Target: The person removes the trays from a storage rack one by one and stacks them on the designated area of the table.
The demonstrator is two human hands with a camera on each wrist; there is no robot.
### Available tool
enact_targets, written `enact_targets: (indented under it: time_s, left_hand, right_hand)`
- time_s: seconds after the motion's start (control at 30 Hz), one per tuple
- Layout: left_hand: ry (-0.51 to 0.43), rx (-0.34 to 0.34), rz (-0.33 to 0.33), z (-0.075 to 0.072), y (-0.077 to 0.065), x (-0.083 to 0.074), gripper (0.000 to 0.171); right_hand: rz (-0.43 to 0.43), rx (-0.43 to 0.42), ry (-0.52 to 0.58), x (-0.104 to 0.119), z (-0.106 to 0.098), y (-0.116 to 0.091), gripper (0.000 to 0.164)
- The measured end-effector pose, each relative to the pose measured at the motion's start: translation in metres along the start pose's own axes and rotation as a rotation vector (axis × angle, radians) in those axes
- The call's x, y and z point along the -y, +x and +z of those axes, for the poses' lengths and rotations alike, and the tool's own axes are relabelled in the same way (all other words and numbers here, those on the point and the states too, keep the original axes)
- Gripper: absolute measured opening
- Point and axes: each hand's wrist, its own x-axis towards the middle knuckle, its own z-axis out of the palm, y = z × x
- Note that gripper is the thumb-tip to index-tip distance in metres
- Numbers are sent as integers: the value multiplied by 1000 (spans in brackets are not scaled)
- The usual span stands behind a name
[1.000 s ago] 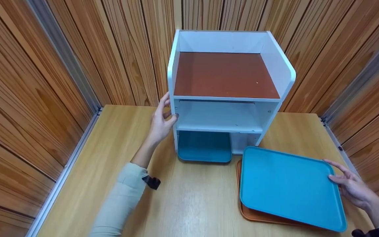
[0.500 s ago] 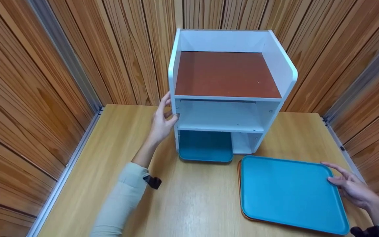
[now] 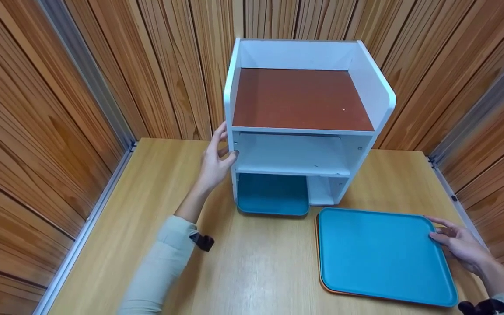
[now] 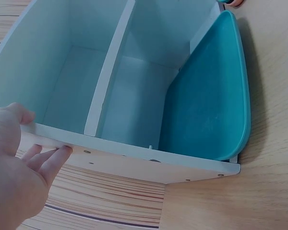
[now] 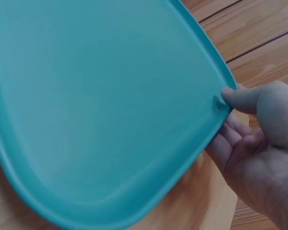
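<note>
My left hand (image 3: pixel 216 167) grips the front edge of the left side panel of a small white shelf unit (image 3: pixel 293 153). In the left wrist view, the thumb lies inside the panel and the fingers outside it. My right hand (image 3: pixel 464 247) pinches the right rim of a large blue tray (image 3: pixel 383 256), thumb on top and fingers underneath. That tray lies almost squarely over a brown tray (image 3: pixel 319 262), of which only a thin left and front rim shows. Another blue tray (image 3: pixel 273 194) sits in the unit's bottom compartment, its front sticking out slightly.
The unit's top has a reddish-brown surface (image 3: pixel 300 98) with raised white sides and back. A middle shelf (image 3: pixel 293 153) lies below it. Wood-grain panels (image 3: pixel 182 65) surround the wooden table (image 3: pixel 243 262) at the back and sides.
The held blue tray has turned and come down over the brown tray, covering most of it, then shifted slightly left with my right hand. My left hand has stayed on the unit.
</note>
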Motion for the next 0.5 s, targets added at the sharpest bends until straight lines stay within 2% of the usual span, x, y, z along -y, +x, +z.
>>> enact_targets:
  time_s: [0.13,0.27,0.4,0.5]
  left_hand:
    - [10,-4,-7,0,0,0,81]
    - [12,-5,-11,-1,0,1,80]
    - [5,1,-9,0,0,0,80]
    - [6,0,-12,0,-1,0,80]
  right_hand:
    - [10,-74,-178,4,4,1,50]
    - [-32,-109,-377,12,11,4,60]
    - [-108,-133,-567,20,15,6,57]
    - [-151,-131,-644,23,17,7,55]
